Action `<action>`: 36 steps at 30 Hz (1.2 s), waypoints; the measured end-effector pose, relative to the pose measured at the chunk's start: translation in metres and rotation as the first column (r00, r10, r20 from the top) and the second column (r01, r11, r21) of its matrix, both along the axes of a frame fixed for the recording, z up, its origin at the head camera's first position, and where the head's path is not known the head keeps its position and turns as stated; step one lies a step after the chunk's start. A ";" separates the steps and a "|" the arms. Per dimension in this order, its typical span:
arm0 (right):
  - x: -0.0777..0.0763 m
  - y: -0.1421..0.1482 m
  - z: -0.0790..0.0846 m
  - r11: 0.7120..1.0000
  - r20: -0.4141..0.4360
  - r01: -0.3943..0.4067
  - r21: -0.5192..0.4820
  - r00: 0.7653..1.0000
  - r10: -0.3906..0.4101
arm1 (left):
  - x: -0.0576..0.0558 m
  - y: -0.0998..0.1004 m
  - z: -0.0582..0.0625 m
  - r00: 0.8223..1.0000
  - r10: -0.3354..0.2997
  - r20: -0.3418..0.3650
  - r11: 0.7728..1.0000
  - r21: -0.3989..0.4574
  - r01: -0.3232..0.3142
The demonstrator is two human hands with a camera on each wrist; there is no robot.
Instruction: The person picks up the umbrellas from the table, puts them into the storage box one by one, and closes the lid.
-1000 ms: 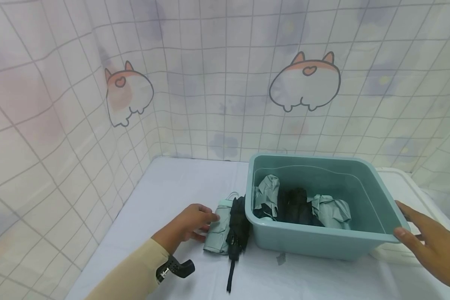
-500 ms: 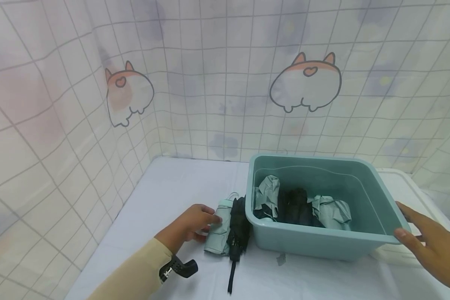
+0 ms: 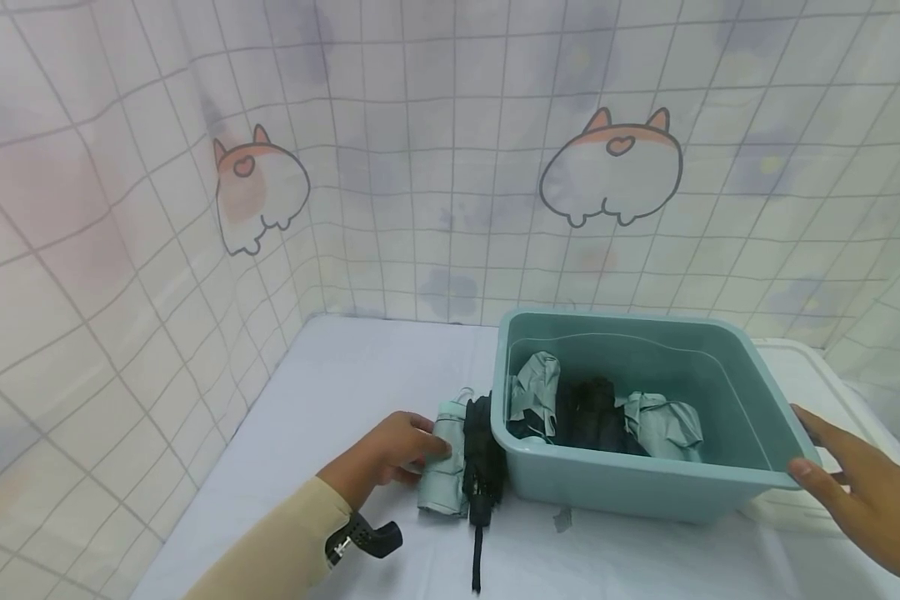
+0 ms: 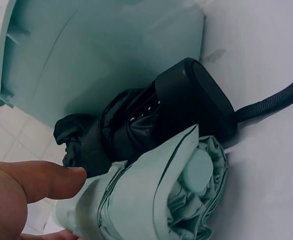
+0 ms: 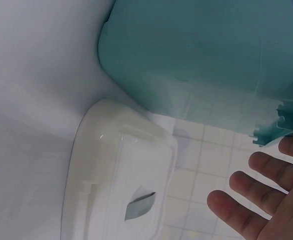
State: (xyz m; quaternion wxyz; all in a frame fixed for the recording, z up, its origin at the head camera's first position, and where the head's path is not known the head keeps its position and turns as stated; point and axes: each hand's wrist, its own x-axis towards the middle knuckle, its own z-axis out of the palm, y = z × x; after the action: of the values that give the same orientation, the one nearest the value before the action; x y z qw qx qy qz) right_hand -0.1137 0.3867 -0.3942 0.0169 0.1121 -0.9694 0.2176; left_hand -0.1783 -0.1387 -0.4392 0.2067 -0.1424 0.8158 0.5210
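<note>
A pale green folded umbrella (image 3: 443,471) lies on the white table, and my left hand (image 3: 390,450) grips it from its left side. In the left wrist view the thumb (image 4: 61,181) lies along its top, while the other fingertips are mostly hidden below. Right beside it lies a black folded umbrella (image 3: 483,467), its strap toward me, between the green one and the blue-green bin (image 3: 615,483). My right hand (image 3: 862,492) touches the bin's right rim with the thumb; its fingers (image 5: 236,210) are straight in the right wrist view.
Inside the bin are pale green folded umbrellas (image 3: 663,425) and dark ones (image 3: 592,417). A white lid-like piece (image 5: 131,175) with a grey latch lies right of the bin. A grid-patterned curtain (image 3: 435,167) hangs behind the table (image 3: 360,367).
My left hand has shifted slightly right with the green umbrella, which has turned a little. The black umbrella has moved right with it, against the bin. The right hand and bin look unmoved.
</note>
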 end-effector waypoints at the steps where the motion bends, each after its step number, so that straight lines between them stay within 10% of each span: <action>1: 0.000 0.000 -0.001 1.000 -0.007 -0.004 -0.006 1.000 0.004 | 0.000 0.000 -0.001 1.000 -0.001 -0.001 1.000 0.003 0.001; 26: 0.001 -0.002 0.004 1.000 -0.013 0.014 0.025 1.000 -0.013 | -0.003 -0.013 -0.015 0.997 0.041 -0.060 0.999 0.019 -0.040; 36: 0.003 -0.004 0.006 1.000 -0.036 0.001 0.007 0.999 -0.001 | -0.003 -0.033 0.002 0.996 0.068 -0.063 0.997 0.051 -0.064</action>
State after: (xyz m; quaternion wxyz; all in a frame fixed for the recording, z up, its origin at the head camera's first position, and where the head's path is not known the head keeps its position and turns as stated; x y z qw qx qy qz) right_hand -0.1105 0.3830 -0.3882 0.0343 0.1155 -0.9698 0.2121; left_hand -0.1817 -0.1718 -0.4370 0.1664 -0.1473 0.8038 0.5518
